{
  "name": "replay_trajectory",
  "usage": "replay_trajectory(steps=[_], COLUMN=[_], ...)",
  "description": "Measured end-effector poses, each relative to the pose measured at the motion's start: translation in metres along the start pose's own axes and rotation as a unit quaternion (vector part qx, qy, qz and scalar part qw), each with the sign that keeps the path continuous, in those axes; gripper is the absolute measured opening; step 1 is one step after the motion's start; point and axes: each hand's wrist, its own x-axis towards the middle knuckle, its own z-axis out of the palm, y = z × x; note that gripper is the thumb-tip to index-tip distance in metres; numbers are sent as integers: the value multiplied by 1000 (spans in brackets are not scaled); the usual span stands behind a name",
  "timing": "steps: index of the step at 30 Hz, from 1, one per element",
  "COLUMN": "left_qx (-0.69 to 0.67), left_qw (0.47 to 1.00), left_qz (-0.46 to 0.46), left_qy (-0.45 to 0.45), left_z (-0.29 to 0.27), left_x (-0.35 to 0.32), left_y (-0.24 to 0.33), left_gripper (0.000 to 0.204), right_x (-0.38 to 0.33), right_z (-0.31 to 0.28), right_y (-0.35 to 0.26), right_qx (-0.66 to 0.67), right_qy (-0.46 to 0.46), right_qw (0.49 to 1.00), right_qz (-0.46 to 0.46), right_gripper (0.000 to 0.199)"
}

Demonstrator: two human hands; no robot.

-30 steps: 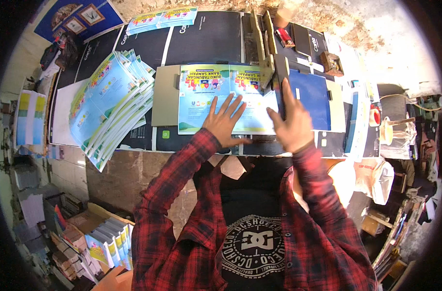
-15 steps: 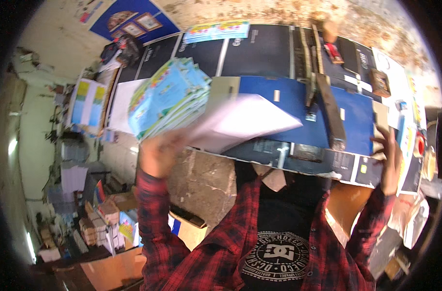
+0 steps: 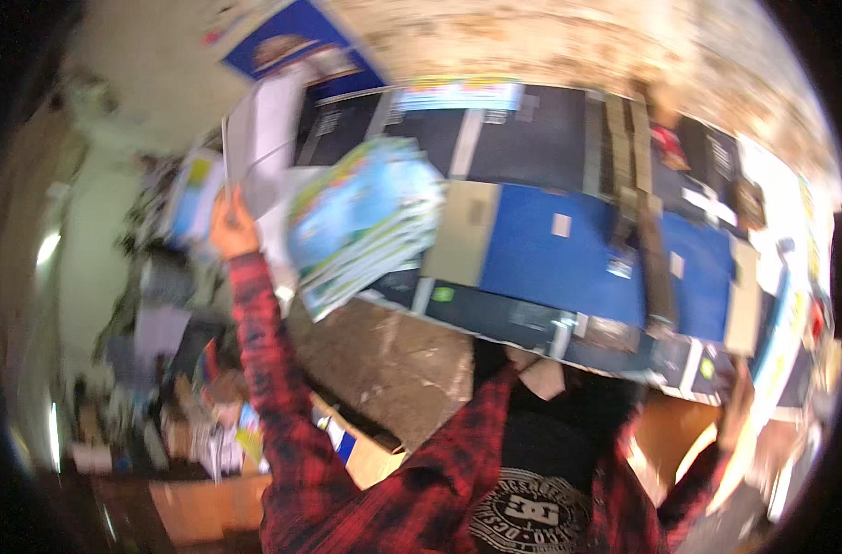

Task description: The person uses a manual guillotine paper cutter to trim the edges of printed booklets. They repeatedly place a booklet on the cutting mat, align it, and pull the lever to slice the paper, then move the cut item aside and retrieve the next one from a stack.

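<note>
Out at the left side of the table, my left hand [image 3: 233, 224] grips the lower end of a white paper sheet [image 3: 266, 138], which is raised and smeared by motion. Right of it lies a fanned stack of printed light-blue and green sheets [image 3: 361, 217], apart from my fingers. Near the front right edge of the table is my right hand [image 3: 737, 402], close to the beige end of a flat blue cover [image 3: 555, 249]. Its fingers are too blurred to read.
Dark boards with pale strips [image 3: 532, 138] cover the table. Across the blue cover lies a long dark bar [image 3: 659, 277]. A printed strip [image 3: 458, 95] sits along the back edge, below a stained wall. Stacks of paper and boxes [image 3: 199, 434] crowd the lower left.
My left hand has swung left and away from me with the white sheet, past the fanned stack. My right hand has shifted slightly toward me. The whole view has also moved.
</note>
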Motion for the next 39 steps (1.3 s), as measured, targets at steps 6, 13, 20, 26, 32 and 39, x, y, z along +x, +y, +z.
replay_trajectory(steps=[6, 13, 20, 26, 32, 39], left_qx=[4, -28, 1, -63, -172, -234], left_qw=[965, 943, 940, 930, 901, 886], left_qz=[37, 50, -84, -194, -194, 21], left_qy=[-258, -327, -331, -307, -349, -399], left_z=[89, 97, -10, -85, -88, -108], left_x=[-172, -152, -148, -190, -146, -119], left_y=[-78, -78, -67, -54, 86, 238], left_gripper=[43, 54, 49, 40, 41, 35], right_x=[76, 163, 208, 225, 228, 213], right_z=[14, -106, -105, -100, -111, -88], right_y=[-10, 137, 110, 75, 96, 46], right_qx=[-87, -239, -322, -291, -214, -210], right_qy=[115, 305, 211, 84, 113, 152], right_qw=[989, 922, 897, 896, 899, 884], right_qz=[-39, 10, 216, 326, 365, 389], right_gripper=[34, 42, 111, 114, 112, 108])
